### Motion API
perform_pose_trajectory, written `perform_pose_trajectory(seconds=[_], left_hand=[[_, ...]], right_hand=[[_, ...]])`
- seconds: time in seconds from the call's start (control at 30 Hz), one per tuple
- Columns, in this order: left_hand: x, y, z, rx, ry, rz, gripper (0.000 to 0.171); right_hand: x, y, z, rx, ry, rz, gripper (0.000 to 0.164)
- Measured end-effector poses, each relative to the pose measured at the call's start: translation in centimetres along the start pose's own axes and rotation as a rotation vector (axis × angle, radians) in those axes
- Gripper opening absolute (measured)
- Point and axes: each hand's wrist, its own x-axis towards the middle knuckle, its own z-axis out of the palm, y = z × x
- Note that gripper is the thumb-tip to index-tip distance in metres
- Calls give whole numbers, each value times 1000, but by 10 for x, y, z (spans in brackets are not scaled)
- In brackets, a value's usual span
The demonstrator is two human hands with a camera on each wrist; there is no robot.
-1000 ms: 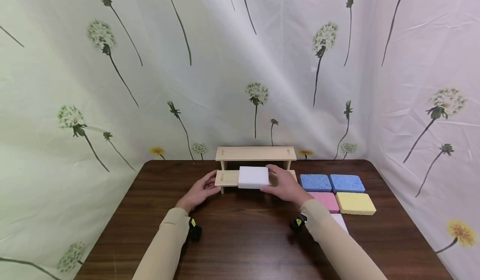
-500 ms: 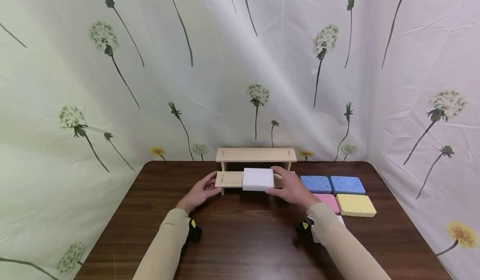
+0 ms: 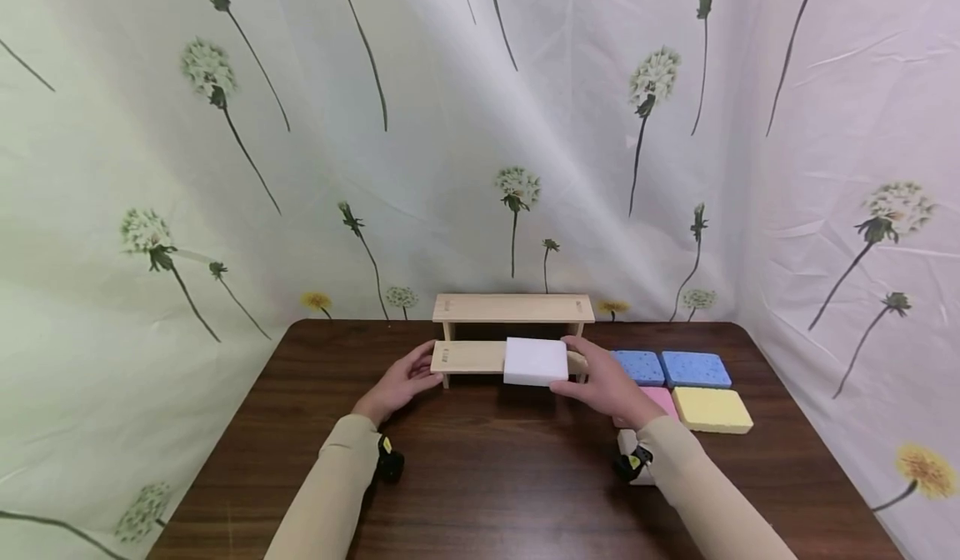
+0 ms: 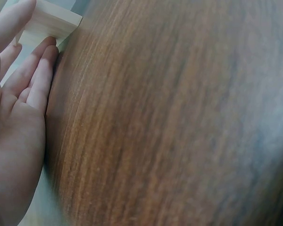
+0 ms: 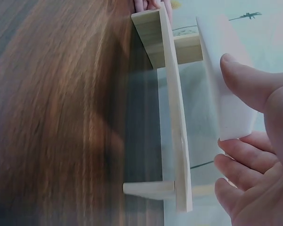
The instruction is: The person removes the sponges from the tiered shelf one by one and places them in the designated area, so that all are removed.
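In the head view, my right hand [image 3: 600,381] pinches a white sponge [image 3: 536,362] at its right end. The right wrist view shows the thumb on one face of the sponge [image 5: 221,75] and a gap between it and the wooden board below. That board is the lower, front tier of a small wooden shelf [image 3: 468,357]. At its left end, my left hand [image 3: 401,385] touches the tier. In the left wrist view, the fingers of the left hand [image 4: 23,103] lie fairly straight beside the pale wooden end piece [image 4: 52,21].
A higher wooden tier [image 3: 513,308] stands behind, near the curtain. To the right lie two blue sponges [image 3: 696,369], a yellow sponge [image 3: 712,410] and a pink sponge [image 3: 663,398]. Another white sponge [image 3: 626,442] is partly hidden under the right wrist. All rest on a dark wooden table [image 3: 487,477].
My right hand has moved the white sponge to the right over the front tier, baring more of the board's left part. The left hand stays at the tier's left end.
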Motion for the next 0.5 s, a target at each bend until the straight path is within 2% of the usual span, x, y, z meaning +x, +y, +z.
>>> perform_pose_trajectory(seconds=[0.2,0.5], left_hand=[[0,4,-1,-10,0,-10,80],[-1,0,-1,-3,6,2,80]], right_hand=[[-6,6,-5,-2,1,16,91],[-16,5,-13,-21,-4,28,91]])
